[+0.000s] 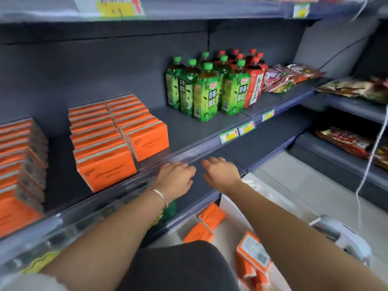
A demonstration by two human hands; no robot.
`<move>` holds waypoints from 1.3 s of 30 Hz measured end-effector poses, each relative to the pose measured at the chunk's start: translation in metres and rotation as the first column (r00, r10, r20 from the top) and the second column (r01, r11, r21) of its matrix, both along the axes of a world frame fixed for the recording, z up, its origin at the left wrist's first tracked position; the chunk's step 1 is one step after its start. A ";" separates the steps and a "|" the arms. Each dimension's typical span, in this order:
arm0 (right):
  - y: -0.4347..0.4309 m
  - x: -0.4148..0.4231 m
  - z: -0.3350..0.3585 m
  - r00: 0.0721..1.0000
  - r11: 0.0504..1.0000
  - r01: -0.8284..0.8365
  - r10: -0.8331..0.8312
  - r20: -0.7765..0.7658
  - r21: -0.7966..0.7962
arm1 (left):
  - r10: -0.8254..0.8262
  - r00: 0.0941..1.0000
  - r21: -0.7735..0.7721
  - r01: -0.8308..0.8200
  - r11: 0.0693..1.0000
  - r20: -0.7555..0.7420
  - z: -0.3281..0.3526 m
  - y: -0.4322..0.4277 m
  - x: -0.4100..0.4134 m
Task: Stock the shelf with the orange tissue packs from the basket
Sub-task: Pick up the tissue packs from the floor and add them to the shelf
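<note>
Packs (105, 164) stand in two rows on the shelf (189, 127), just left of and above the left hand (176, 179); another stack (19, 164) sits farther left. Loose packs (212, 216) lie in the basket (228, 206), below both wrists and nearer the person.

Both hands hold nothing. The left hand hovers at the rail (184, 157) with its fingers loosely bent, and the right hand (222, 175) is just beside it, fingers spread and relaxed. Whether either touches the rail cannot be told.

The step in hand looks like a reach down for the next load. It would go best if each hand drops to the basket, takes a pack by its narrow sides and lifts it upright over the rail. The bare shelf ahead of the fingertips, between the rows and the bottles (205, 91), is the natural slot. Each pack should sit flush against the nearer row, without nudging the bottles.
</note>
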State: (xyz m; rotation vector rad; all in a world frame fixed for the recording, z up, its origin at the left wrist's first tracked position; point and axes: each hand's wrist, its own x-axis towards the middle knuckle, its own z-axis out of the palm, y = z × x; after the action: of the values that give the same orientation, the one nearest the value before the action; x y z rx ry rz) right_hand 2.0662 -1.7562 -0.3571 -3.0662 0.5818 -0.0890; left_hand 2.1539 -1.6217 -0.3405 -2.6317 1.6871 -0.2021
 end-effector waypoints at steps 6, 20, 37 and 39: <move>-0.029 -0.023 -0.086 0.970 0.990 0.077 -0.045 -0.241 0.123 | 0.007 0.987 0.261 0.036 0.965 -0.160 -0.072 -0.020 -0.005; -0.035 0.021 -0.265 0.773 0.958 -0.108 0.249 -0.584 0.267 | -0.115 0.962 0.408 0.211 0.888 -0.248 -0.177 -0.071 0.029; -0.032 0.033 -0.340 0.755 0.938 -0.241 0.343 -0.559 0.250 | 0.309 0.818 0.627 0.078 0.775 -0.484 -0.285 -0.036 0.021; -0.038 0.021 -0.334 0.803 0.916 -0.196 0.354 -0.479 0.349 | 0.357 0.801 0.625 0.029 0.780 -0.482 -0.281 -0.037 0.024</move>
State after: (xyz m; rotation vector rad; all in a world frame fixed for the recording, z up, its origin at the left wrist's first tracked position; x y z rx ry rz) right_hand 2.0877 -1.7940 -0.6913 -2.8226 0.1118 0.8088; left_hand 2.1776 -1.6585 -0.6214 -2.3977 1.2489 1.0792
